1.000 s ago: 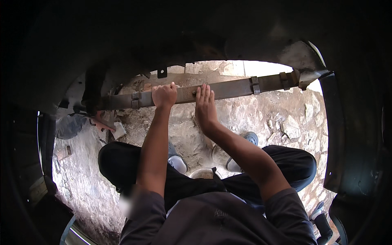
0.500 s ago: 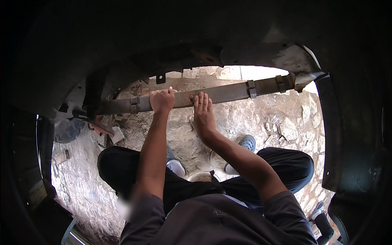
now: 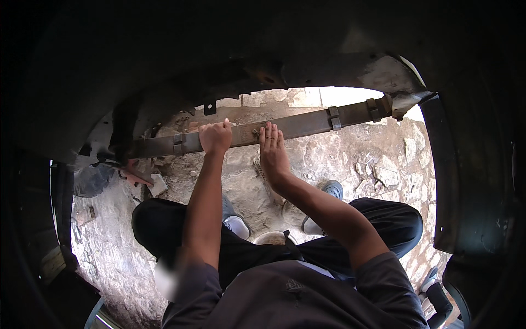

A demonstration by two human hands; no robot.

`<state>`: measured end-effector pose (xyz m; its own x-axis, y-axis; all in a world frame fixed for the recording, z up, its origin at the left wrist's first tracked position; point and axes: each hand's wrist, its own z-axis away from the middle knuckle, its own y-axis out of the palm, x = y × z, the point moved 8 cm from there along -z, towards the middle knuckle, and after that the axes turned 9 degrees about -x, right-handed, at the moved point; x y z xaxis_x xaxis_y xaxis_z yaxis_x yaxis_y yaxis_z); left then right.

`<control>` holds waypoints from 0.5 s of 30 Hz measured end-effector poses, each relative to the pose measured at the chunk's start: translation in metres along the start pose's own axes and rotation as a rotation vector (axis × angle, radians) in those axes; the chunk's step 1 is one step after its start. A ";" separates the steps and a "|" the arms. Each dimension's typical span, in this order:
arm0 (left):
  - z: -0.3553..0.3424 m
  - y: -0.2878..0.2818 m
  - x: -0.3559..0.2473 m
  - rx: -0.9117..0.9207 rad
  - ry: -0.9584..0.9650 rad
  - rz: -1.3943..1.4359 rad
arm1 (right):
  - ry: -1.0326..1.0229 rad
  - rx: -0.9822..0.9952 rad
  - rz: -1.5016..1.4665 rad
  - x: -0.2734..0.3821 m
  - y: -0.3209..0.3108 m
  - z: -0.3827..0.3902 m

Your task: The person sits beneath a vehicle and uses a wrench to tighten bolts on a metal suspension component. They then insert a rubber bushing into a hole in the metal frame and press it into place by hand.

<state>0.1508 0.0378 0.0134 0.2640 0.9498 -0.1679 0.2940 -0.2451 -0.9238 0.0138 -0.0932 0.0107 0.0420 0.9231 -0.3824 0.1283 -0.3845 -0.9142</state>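
Note:
A long, dusty metal leaf spring (image 3: 304, 125) runs across in front of me, rising a little toward the right. Strap-like clips (image 3: 334, 118) wrap it near both ends. My left hand (image 3: 215, 137) is closed round the spring left of its middle, knuckles up, its thumb along the far edge. Against the near side of the spring, my right hand (image 3: 274, 153) lies with fingers straight and flat on the metal; its thumb is hidden. Just left of those fingertips a small bolt head (image 3: 255, 132) stands out of the spring.
A dark wheel arch (image 3: 230, 55) curves overhead. Dark panels (image 3: 460, 181) flank me on either side. Broken stone and rubble (image 3: 386, 172) cover parts of the rough ground. A reddish metal piece (image 3: 136, 174) and a dark plastic bag (image 3: 94, 181) are at the left. Another person's foot (image 3: 430, 279) shows lower right.
The view has shifted very slightly. Both hands keep their places on the leaf spring.

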 end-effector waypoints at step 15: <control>0.003 -0.003 -0.001 -0.013 -0.013 0.033 | -0.019 0.014 0.040 0.004 0.000 0.007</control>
<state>0.1468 0.0378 0.0154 0.2616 0.9436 -0.2029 0.2976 -0.2788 -0.9131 0.0071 -0.0892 0.0086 0.0282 0.9067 -0.4208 0.1132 -0.4212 -0.8999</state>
